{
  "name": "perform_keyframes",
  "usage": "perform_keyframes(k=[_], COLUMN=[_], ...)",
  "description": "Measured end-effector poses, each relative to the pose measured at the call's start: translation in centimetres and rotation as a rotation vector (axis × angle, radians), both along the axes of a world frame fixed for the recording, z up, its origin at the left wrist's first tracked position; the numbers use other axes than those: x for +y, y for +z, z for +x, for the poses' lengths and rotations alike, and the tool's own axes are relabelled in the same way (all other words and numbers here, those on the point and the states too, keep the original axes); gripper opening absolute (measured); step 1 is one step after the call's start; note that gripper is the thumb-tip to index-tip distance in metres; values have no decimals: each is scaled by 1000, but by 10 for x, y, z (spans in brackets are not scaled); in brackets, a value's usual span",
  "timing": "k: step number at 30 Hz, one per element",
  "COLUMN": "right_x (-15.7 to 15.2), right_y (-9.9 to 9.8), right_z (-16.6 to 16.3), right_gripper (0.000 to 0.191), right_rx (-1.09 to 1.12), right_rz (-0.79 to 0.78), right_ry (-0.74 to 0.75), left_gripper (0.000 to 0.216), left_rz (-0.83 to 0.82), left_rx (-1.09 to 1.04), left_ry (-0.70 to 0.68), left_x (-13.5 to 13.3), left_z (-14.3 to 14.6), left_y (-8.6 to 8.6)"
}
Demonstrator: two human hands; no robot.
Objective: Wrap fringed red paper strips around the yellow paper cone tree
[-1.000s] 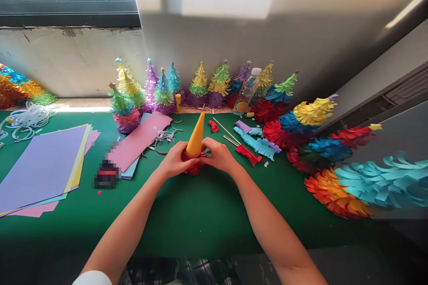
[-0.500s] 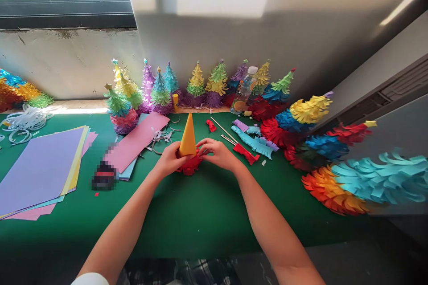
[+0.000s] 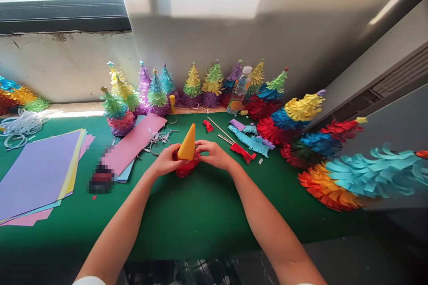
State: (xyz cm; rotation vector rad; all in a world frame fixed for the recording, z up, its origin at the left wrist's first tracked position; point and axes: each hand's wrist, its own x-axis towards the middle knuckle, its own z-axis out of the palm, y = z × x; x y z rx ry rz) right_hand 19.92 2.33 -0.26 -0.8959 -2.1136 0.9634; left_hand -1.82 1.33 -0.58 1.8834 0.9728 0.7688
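A yellow paper cone [image 3: 187, 144] stands tilted slightly right over the green table, its tip up. Red fringed paper [image 3: 186, 168] circles its lower end. My left hand [image 3: 167, 159] is closed around the cone's left side, with the thumb across the front. On the right side, the bent fingers of my right hand [image 3: 210, 153] press at the cone's lower edge, by the red fringe. Part of the fringe is hidden behind the fingers. Close by lie a small red paper piece [image 3: 208, 125], thin sticks [image 3: 222, 128] and a red strip [image 3: 243, 153].
Layered paper trees [image 3: 192, 84] line the wall, with a plastic bottle [image 3: 239, 91] and a yellow glue stick [image 3: 172, 103] among them. Coloured sheets [image 3: 40, 171] lie left, near a pink strip [image 3: 133, 142]. Blue fringed strips [image 3: 249, 139] are at right; a large paper tree [image 3: 374, 173] lies beyond.
The cone has tipped further to the right and its tip sits lower. Both hands have stayed around it, shifting slightly with it. The whole view has moved a little.
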Motion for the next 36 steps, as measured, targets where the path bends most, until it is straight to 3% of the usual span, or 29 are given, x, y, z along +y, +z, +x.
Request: perform_keyframes(k=[11,20,26,29,32,36], right_x=[-2,-2,-8,-10,-12,-17], right_y=[2,2,2,-2,-6,-3], right_z=[-3,-1,-9,-14,-19,-22], right_gripper=[4,5,3,6,10,15], right_rx=[47,86,44,42,86,201], right_rz=[-22,26,136,140,75,-69], right_ry=[4,-136,-177,-195,-209,-199], left_gripper=[56,53,67,69,67,74], left_rz=[5,-6,64,-11,-86,-162], left_rx=[-121,-338,-275,-286,-335,-433], left_ry=[17,248,117,103,132,63], left_x=[7,9,5,2,2,5], left_z=[-5,-18,-8,8,15,11], left_y=[-8,5,-1,-11,-18,-18])
